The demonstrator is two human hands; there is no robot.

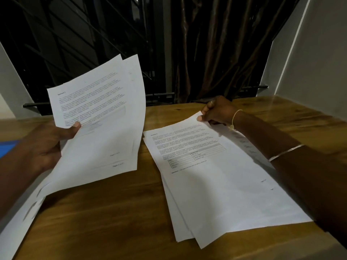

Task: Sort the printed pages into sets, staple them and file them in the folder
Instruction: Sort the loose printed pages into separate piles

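- A blue object [7, 147] shows at the far left edge, cut off by the frame; what it is cannot be told.
- Loose sheets [18, 222] lie at the lower left, below the left forearm, their print too blurred to read.
- The left hand [45, 145] grips a held sheaf [105, 119] of printed pages. The thumb presses on the front page; the fingers are behind the paper and hidden.
- The sheaf is lifted clear of the table [112, 212] and tilted up toward the camera. Its sheets are slightly fanned, so the edges of those behind show at the top and right.
- The table is brown wood with a bare stretch between the two lots of paper.
- Behind it stand a dark window grille [75, 44] and, further right, a brown curtain [216, 53].
- A pile [179, 222] of printed pages lies flat on the table right of centre, apart from the sheaf. It is loosely squared, with lower sheets sticking out along its left side and near end.
- The top sheet [187, 147] carries paragraphs of text and a small grid; its far corner is raised.
- The right hand [216, 113] pinches that far corner, thumb on top and fingers curled beneath.
- The hand wears a ring [211, 102], with a thread bracelet [235, 117] at the wrist and a thin metal bangle [287, 152] on the forearm.
- A pale wall [319, 62] fills the right side.
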